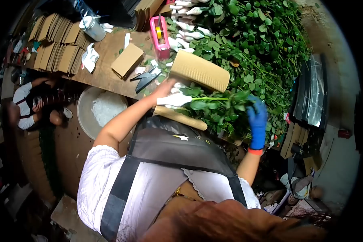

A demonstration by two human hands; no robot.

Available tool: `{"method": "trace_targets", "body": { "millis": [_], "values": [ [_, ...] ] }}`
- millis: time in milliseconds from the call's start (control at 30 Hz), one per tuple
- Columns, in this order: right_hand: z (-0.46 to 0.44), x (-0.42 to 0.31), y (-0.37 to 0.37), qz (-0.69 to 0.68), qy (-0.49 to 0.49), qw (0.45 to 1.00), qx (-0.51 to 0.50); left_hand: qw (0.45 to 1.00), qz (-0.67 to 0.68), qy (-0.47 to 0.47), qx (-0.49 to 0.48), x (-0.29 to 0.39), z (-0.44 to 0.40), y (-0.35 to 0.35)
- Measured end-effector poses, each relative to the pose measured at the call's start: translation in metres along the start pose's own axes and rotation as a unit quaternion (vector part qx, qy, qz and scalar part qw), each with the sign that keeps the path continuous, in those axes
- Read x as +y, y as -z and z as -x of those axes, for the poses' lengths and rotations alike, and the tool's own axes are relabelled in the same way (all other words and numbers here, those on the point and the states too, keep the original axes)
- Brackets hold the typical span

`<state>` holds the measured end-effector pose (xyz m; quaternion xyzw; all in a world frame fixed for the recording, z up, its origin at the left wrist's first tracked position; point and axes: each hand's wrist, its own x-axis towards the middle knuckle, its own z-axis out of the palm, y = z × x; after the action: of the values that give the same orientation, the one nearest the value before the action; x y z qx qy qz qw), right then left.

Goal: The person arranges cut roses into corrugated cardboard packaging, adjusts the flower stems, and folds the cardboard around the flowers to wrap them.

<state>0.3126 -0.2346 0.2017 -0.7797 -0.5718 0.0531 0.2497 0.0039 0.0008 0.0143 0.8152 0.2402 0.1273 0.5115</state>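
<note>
A bare left hand (pixel 167 86) is at the left end of a corrugated cardboard wrap (pixel 201 71), its fingers mostly hidden by the cardboard and slightly blurred. Below the hand, a flower head in a white sleeve (pixel 174 99) lies over other white-sleeved heads, with its green stem (pixel 209 99) pointing right. On the right, my right hand (pixel 257 121), in a blue glove, has its fingers curled round the leafy end of that stem, with some blur. The lower cardboard edge (pixel 181 117) runs beneath the flowers, near my apron.
Leafy stems (pixel 258 44) are heaped at upper right. A pink tape dispenser (pixel 160 38), scissors (pixel 147 77), a small cardboard stack (pixel 127 60) and more stacked cardboard (pixel 62 44) lie on the wooden table (pixel 109 50). A round tub (pixel 84 113) and another person (pixel 26 103) are left.
</note>
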Motion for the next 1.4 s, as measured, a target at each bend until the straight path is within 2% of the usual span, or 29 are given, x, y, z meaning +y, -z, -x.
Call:
{"method": "trace_targets", "body": {
  "millis": [33, 67, 133, 167, 267, 300, 367, 400, 433, 500, 533, 567, 600, 667, 767, 900, 1000, 1067, 1100, 1133, 1200, 1233, 1267, 1333, 1400],
  "values": [
    [0.021, 0.019, -0.025, 0.008, -0.018, 1.000, -0.020, 0.999, -0.031, 0.015, -0.002, 0.007, 0.000, 0.002],
    [0.042, 0.038, -0.050, 0.017, -0.037, 0.998, -0.040, 0.995, -0.037, -0.087, 0.011, 0.000, 0.002, 0.001],
    [0.058, 0.038, -0.081, 0.204, -0.070, 0.974, -0.071, 0.995, -0.048, -0.088, 0.029, 0.002, 0.003, 0.001],
    [0.058, 0.032, -0.083, 0.304, -0.069, 0.943, -0.114, 0.997, -0.054, -0.056, 0.008, 0.006, 0.002, 0.004],
    [0.037, -0.021, -0.066, 0.266, -0.090, 0.959, -0.026, 0.997, -0.056, -0.061, -0.007, 0.009, 0.002, 0.008],
    [0.021, -0.049, -0.056, 0.176, -0.105, 0.976, -0.067, 0.997, -0.053, -0.051, -0.013, 0.008, 0.001, 0.008],
    [0.012, -0.070, -0.077, -0.063, -0.027, 0.995, -0.067, 0.997, -0.063, -0.051, -0.010, 0.010, 0.002, 0.007],
    [-0.004, -0.102, -0.080, -0.068, -0.096, 0.984, -0.133, 0.996, -0.066, -0.053, -0.006, 0.010, 0.001, 0.007],
    [-0.016, -0.111, -0.098, 0.010, -0.103, 0.977, -0.184, 0.994, -0.063, -0.086, 0.020, 0.003, -0.001, 0.002],
    [-0.034, -0.092, -0.153, 0.145, -0.097, 0.960, -0.220, 0.997, -0.065, -0.044, -0.011, 0.006, 0.000, 0.004],
    [-0.041, -0.087, -0.166, 0.160, -0.107, 0.951, -0.240, 0.997, -0.068, -0.023, -0.025, 0.007, -0.001, 0.008],
    [-0.048, -0.085, -0.174, 0.176, -0.116, 0.943, -0.258, 1.000, 0.001, -0.028, -0.007, 0.000, -0.004, 0.005],
    [-0.055, -0.085, -0.179, 0.192, -0.124, 0.933, -0.278, 0.997, -0.016, -0.051, 0.060, -0.003, -0.005, 0.000],
    [-0.051, -0.086, -0.182, 0.192, -0.120, 0.941, -0.250, 0.985, 0.124, 0.057, 0.108, 0.020, -0.011, 0.006],
    [-0.044, -0.074, -0.193, 0.205, -0.108, 0.945, -0.233, 0.985, 0.022, 0.104, 0.138, 0.017, -0.013, 0.001],
    [-0.044, -0.074, -0.198, 0.216, -0.108, 0.943, -0.227, 0.961, 0.076, 0.089, 0.251, 0.027, -0.005, 0.006],
    [-0.041, -0.074, -0.199, 0.191, -0.118, 0.949, -0.220, 0.867, 0.264, 0.061, 0.419, 0.019, -0.004, 0.027],
    [-0.042, -0.077, -0.191, 0.181, -0.118, 0.950, -0.224, 0.910, 0.244, 0.111, 0.316, -0.005, 0.004, 0.046],
    [-0.045, -0.082, -0.185, 0.180, -0.117, 0.949, -0.232, 0.913, 0.252, 0.231, 0.223, 0.008, 0.003, 0.056],
    [-0.045, -0.085, -0.183, 0.178, -0.117, 0.947, -0.241, 0.952, 0.102, 0.151, 0.248, -0.008, 0.002, 0.042],
    [-0.047, -0.084, -0.193, 0.198, -0.110, 0.943, -0.245, 0.978, 0.043, 0.159, 0.125, -0.002, 0.001, 0.030],
    [-0.046, -0.083, -0.200, 0.219, -0.098, 0.943, -0.233, 0.977, 0.023, 0.205, 0.047, 0.008, -0.002, 0.032],
    [-0.046, -0.081, -0.205, 0.241, -0.085, 0.941, -0.221, 0.979, 0.005, 0.203, 0.035, 0.000, -0.006, 0.022],
    [-0.046, -0.081, -0.209, 0.259, -0.079, 0.938, -0.218, 0.969, 0.124, 0.203, 0.063, 0.004, -0.004, 0.016],
    [-0.046, -0.080, -0.211, 0.263, -0.076, 0.937, -0.218, 0.961, 0.175, 0.181, 0.113, -0.002, -0.002, 0.008]
  ]
}}
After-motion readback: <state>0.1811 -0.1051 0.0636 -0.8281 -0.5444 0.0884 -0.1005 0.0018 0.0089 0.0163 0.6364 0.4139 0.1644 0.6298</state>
